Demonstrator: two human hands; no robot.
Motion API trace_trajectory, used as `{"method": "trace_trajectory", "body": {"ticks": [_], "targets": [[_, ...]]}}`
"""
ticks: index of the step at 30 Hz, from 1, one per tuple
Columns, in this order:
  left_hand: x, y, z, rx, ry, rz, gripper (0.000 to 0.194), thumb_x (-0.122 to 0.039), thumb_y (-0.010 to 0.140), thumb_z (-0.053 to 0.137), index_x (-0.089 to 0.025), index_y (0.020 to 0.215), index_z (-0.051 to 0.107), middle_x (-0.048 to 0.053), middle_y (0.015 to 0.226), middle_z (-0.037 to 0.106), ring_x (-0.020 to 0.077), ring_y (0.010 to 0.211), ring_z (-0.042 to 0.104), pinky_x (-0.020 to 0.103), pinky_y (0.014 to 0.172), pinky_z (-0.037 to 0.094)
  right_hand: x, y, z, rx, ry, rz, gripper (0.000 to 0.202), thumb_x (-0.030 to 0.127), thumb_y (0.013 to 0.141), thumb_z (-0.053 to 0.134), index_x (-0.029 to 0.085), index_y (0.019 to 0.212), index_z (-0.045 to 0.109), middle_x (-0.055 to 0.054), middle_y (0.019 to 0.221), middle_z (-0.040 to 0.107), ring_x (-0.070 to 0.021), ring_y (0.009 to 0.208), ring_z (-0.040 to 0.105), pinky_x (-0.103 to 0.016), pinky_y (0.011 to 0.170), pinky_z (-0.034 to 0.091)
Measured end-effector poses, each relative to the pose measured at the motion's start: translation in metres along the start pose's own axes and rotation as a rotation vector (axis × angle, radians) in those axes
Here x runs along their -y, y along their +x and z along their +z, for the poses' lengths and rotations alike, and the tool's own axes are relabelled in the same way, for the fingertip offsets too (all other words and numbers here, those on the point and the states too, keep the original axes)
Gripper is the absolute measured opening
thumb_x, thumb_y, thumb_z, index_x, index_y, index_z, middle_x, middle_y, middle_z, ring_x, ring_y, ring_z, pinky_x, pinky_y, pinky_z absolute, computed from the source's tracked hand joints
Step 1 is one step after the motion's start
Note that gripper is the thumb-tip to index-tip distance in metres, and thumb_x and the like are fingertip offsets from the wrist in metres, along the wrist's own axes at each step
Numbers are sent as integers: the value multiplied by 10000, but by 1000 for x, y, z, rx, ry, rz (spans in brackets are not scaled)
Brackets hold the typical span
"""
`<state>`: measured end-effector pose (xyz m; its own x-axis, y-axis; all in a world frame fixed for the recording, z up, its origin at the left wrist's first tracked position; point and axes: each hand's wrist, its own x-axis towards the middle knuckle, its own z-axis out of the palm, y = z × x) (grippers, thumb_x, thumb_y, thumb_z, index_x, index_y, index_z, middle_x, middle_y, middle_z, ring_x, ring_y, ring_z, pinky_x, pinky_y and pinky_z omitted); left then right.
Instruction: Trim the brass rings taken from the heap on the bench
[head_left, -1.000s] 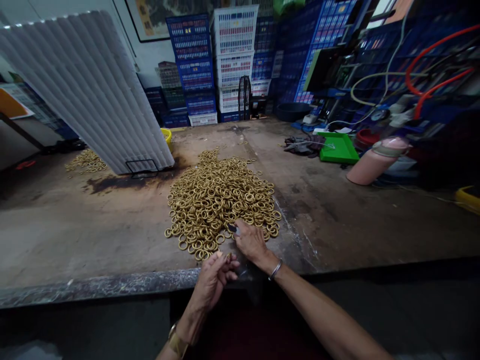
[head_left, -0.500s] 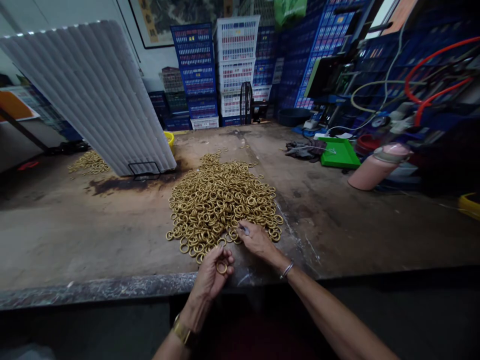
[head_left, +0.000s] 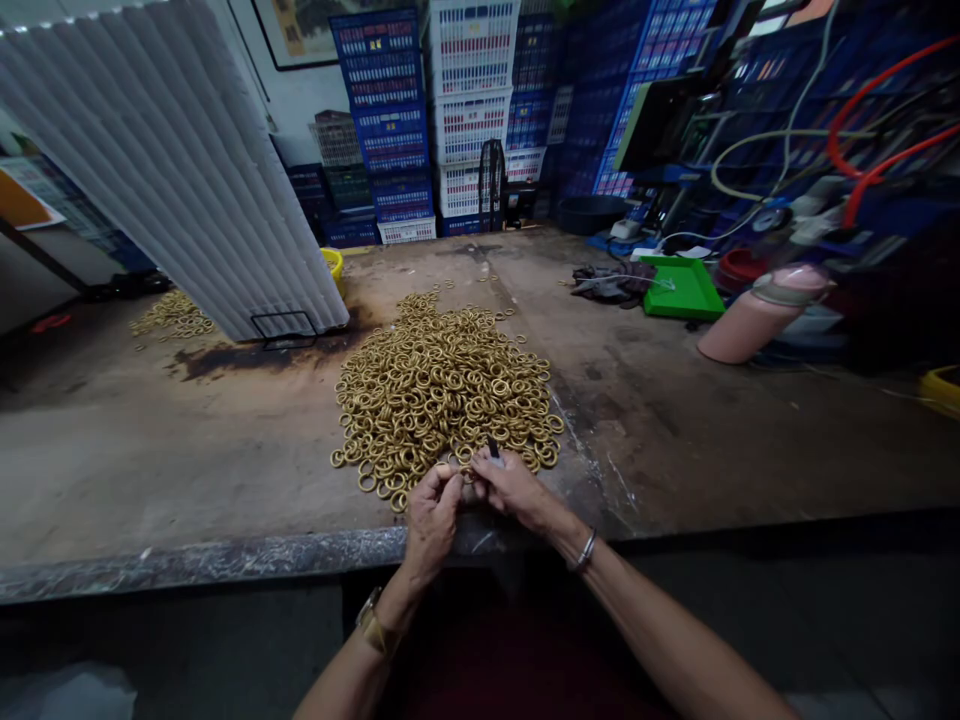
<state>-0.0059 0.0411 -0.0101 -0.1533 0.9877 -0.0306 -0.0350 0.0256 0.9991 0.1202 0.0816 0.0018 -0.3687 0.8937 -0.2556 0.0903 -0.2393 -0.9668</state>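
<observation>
A broad heap of gold-coloured rings (head_left: 442, 380) lies on the table in front of me. At its near edge my left hand (head_left: 433, 520) is closed in a pinch on one ring, largely hidden by the fingers. Close beside it, my right hand (head_left: 517, 492) is closed around a small tool (head_left: 494, 450) with a black end and a grey part; its kind I cannot make out. The fingertips of both hands almost meet around the held ring.
A tall ridged white panel (head_left: 187, 170) leans in a black wire stand (head_left: 283, 330) at left, with more rings behind it. A green tray (head_left: 682, 288) and pink bottle (head_left: 761, 315) are at right. Stacked crates (head_left: 386, 100) stand beyond the wooden table (head_left: 225, 450).
My left hand has turned over and moved up and right towards my right hand, with the ring now between its fingertips. The small tool's black end now points up. The view has tilted slightly down.
</observation>
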Motion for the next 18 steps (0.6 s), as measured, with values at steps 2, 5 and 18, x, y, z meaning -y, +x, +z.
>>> {"method": "trace_trajectory", "body": {"ticks": [2,5,18], "targets": [[1,-2,0,14,16,52,185,-326,771,520,-154,743,583,0,669,557,112,647,500,221,661,401,-4,1,2,0,58,26,297,470,746,453,186,663,420,65,505,473,-31,316,296,-164,317,205],[1,-4,-2,49,8,4,179,-324,779,511,-156,758,571,-10,631,532,96,580,472,208,594,389,-6,3,2,-29,21,3,271,443,739,477,182,672,446,67,505,471,-33,333,303,-165,336,228],[-8,-12,-2,179,-317,-273,270,-426,757,539,-164,732,480,-58,569,448,17,372,256,145,353,164,-1,1,1,-205,-431,-219,215,294,764,436,168,604,506,30,522,477,-84,495,405,-189,500,307]]}}
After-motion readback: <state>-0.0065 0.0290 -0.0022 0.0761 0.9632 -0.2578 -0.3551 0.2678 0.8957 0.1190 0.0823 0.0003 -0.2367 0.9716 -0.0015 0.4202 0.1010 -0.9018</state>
